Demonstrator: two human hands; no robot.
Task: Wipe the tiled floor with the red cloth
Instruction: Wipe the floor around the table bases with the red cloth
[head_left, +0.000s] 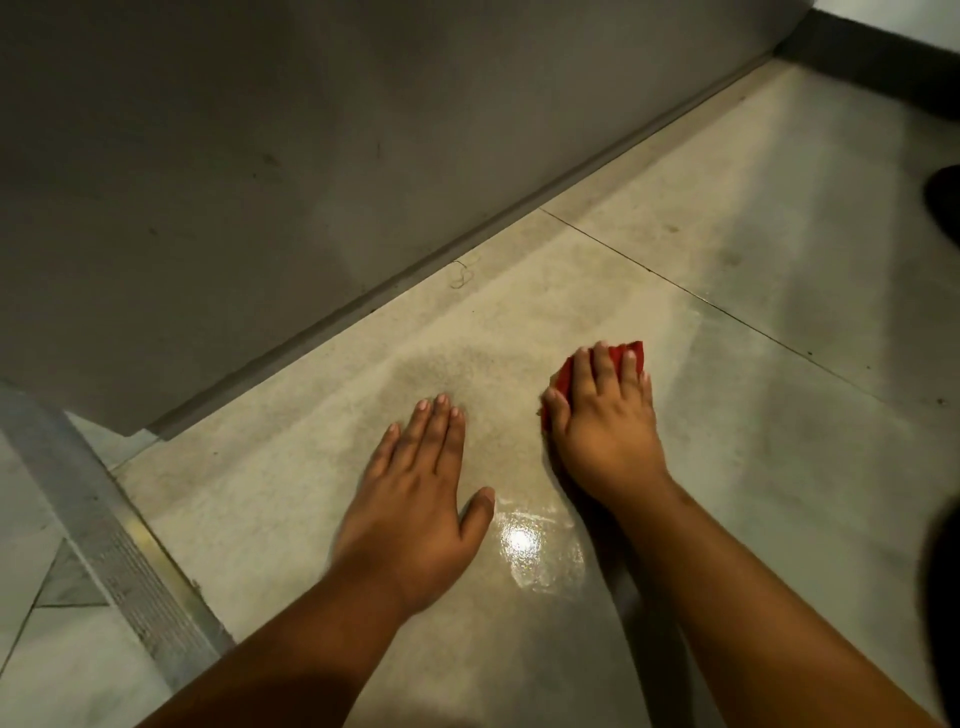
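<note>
1. Right hand (605, 426) presses down on the red cloth (626, 356), fingers curled over it
2. Left hand (415, 493) lies flat on the tiled floor (753, 415), at the cloth's 8 o'clock

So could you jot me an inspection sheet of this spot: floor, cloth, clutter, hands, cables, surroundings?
Surface: tiled floor, pale, with a wet glossy patch between the hands.
Job's things: red cloth, bunched under the right hand.
Clutter: a strand of hair by the wall's foot.
Hands: left hand flat on the floor, fingers straight; right hand presses on the cloth, fingers curled over it.
Cables: nothing seen.
Surroundings: grey wall ahead; metal threshold strip at left.
</note>
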